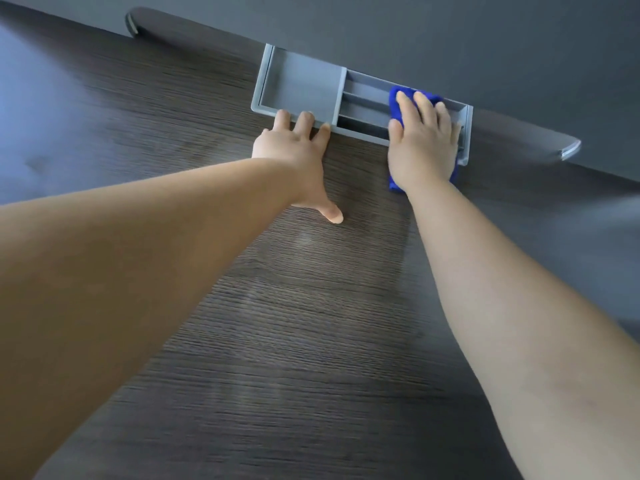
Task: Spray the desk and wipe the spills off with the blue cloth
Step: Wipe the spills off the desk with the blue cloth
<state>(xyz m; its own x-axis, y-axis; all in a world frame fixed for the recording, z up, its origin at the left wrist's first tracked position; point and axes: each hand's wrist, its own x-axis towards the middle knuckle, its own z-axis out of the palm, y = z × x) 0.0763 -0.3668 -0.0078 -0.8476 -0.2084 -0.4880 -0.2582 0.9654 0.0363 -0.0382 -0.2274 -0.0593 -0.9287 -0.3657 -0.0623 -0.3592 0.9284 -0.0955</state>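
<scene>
Head view. A dark wood-grain worktop (277,323) is seen, with a grey divided tray (298,88) set along its far edge against a dark panel (450,36).

The left hand (294,161) is laid flat on the worktop, fingertips touching the tray's near rim. Its grip is open and nothing is held.

The right hand (422,147) is pressed palm-down on the blue cloth (397,103), fingers extended. The grip is flat upon the cloth rather than closed round it. The cloth is spread over the right end of the tray and down onto the worktop at its near rim.

No spray bottle is in view. Pale, damp-looking streaks (304,240) are noted on the middle of the worktop, so spraying is judged done. Wiping is judged under way at the far edge. No distinct spill can be made out, the picture being blurred. The middle and near areas are judged to need a pass of the cloth.
</scene>
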